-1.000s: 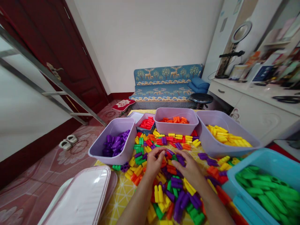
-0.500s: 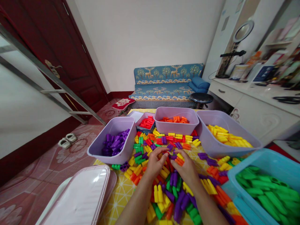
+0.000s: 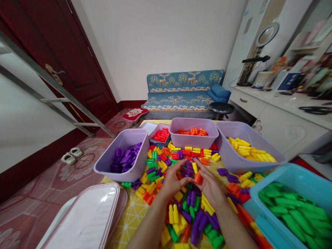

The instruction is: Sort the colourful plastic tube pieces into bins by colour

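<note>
Both hands are over a heap of small tube-like plastic pieces in several colours on the table. My right hand (image 3: pixel 212 188) holds an orange plastic piece (image 3: pixel 197 177) at its fingers, and a yellow piece (image 3: pixel 195 168) shows just above it. To the left, my left hand (image 3: pixel 171 182) is curved with thumb and fingers apart; its thumb tip comes close to the orange piece, and whether it touches I cannot tell. Purple pieces (image 3: pixel 188 169) lie between the hands. Below them are more loose pieces, such as a yellow one (image 3: pixel 171 213) and a purple one (image 3: pixel 196 228).
Around the heap stand bins: purple pieces in a lilac bin (image 3: pixel 141 160), red in a small box (image 3: pixel 151 137), orange in another bin (image 3: pixel 193 141), yellow in a bin (image 3: pixel 228 160), green in a turquoise bin (image 3: pixel 259 200). Lids (image 3: pixel 85 214) lie at the left front.
The orange piece now stands out between the hands, at my right fingers. My left hand's fingers have spread a little and the right hand has turned its palm inward. The view shifted slightly.
</note>
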Motion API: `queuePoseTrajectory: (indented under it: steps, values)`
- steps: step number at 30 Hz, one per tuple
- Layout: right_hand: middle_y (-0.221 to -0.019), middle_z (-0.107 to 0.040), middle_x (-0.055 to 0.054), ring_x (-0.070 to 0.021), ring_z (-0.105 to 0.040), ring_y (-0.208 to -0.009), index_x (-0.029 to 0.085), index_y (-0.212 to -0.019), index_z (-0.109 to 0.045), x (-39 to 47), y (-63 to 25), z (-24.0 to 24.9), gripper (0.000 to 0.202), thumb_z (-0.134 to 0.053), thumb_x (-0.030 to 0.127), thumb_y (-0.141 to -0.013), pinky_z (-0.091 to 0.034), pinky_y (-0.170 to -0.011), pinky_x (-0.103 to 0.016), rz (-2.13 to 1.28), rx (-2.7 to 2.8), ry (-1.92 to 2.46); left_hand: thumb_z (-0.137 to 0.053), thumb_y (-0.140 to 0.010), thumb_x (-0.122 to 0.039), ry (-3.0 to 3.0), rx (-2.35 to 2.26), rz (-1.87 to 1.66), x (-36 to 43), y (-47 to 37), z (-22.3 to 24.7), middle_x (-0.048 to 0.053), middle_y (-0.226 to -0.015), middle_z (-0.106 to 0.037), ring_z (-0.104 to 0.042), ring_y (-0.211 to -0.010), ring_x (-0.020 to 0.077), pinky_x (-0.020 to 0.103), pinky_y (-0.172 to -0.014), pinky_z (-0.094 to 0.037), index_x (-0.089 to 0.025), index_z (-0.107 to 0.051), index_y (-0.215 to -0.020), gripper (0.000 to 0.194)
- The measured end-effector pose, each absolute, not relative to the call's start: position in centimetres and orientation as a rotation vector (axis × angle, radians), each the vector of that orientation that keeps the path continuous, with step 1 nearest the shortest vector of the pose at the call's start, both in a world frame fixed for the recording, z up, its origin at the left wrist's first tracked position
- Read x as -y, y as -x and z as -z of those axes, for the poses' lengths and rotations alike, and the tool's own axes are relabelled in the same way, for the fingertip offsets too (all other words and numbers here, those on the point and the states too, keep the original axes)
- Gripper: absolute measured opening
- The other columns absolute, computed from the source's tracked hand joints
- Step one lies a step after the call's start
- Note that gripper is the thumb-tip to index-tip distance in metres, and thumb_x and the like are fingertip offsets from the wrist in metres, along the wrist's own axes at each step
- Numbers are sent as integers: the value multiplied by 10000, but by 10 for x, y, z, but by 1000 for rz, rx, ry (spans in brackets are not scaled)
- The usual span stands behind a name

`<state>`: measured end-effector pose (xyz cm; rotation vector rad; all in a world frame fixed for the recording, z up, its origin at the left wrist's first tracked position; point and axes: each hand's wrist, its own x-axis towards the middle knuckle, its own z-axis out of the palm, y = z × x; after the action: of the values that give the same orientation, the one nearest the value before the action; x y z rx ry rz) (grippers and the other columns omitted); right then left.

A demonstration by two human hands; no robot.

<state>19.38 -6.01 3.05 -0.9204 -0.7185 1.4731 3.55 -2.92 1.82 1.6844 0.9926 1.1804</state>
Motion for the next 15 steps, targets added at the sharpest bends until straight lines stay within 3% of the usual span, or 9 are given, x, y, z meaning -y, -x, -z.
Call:
queuePoseTrajectory:
  steps: [7, 15]
  values:
    - [-1364, -517, -38, -244, -525, -1189, 296, -1255, -555, 61, -194, -35, 489, -612, 378, -776, -530, -830, -379, -1536, 760, 873, -705, -730, -201, -1550, -965, -1254, 27, -38, -13, 93, -1146, -626, -577, -1084, 239, 375, -978, -430, -184, -554, -1152, 448]
    - [-1396, -481, -30, -251, -502, -1209, 314, -1222, -578, 64, -192, -41, 443, -610, 356, -782, -518, -842, -394, -1554, 755, 808, -648, -795, -305, -1298, -848, -1317, 23, -37, -6, 61, -972, -653, -627, -920, 185, 331, -870, -476, -183, -493, -1041, 315]
